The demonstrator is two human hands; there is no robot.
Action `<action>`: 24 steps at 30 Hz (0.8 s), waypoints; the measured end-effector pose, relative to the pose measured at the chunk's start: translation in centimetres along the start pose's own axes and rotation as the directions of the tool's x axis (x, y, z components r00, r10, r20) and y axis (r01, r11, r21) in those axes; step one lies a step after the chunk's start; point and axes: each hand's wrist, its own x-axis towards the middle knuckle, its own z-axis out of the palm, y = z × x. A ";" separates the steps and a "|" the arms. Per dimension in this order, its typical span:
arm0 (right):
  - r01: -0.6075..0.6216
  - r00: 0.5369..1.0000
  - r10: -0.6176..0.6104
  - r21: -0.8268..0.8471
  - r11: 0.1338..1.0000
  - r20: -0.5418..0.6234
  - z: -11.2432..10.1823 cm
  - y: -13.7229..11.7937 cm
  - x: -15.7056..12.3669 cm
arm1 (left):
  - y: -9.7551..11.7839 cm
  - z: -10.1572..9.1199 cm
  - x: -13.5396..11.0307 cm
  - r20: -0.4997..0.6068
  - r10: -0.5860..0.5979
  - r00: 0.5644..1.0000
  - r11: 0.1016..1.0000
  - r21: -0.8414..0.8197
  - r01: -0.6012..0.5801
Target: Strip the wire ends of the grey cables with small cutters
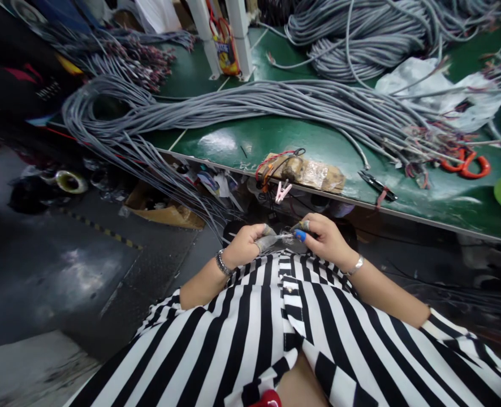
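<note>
My left hand (245, 244) is closed in a pinch on the end of a thin grey cable (278, 237), close in front of my striped shirt. Facing it, my right hand (327, 242) pinches the fine pale wires at that cable's tip. Grey coverings wrap fingertips on both hands, and a blue one sits on my right thumb. The rest of the held cable is hard to follow. Beyond my hands, a pink clip (283, 192) hangs at the bench edge beside a tape-wrapped block (314, 172) with red and black leads.
A long bundle of grey cables (233, 102) lies across the green bench (216, 141) and droops over its left edge. Cutters (376, 185), orange-handled scissors (466, 164) and a plastic bag (420, 79) lie to the right. A cardboard box (165, 215) stands below.
</note>
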 end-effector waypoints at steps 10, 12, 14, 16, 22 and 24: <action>-0.249 0.957 0.289 0.435 0.866 -0.027 1.9 0.3 -0.4 | -1.1 0.5 0.2 -0.018 0.060 0.998 0.996 0.071 -0.059; -0.124 0.985 0.143 0.172 0.977 -0.102 0.7 -0.2 -0.2 | -1.3 0.6 0.2 -0.039 0.060 0.997 0.994 0.094 -0.056; -0.050 0.989 0.048 -0.016 0.999 -0.137 -0.1 -0.6 -0.2 | -1.5 0.7 0.1 -0.044 0.053 0.998 0.994 0.102 -0.048; -0.038 0.990 0.039 0.007 0.999 -0.132 -0.1 -1.0 -0.3 | -1.4 0.9 0.1 -0.025 0.048 0.999 0.994 0.102 -0.045; -0.283 0.911 0.409 0.634 0.720 -0.058 2.0 -0.5 -1.3 | -0.9 1.4 0.4 -0.012 0.118 0.993 0.970 0.213 -0.113; -0.277 0.905 0.411 0.581 0.765 -0.109 1.8 0.0 -1.3 | -1.1 1.6 0.5 -0.046 0.106 0.993 0.979 0.182 -0.096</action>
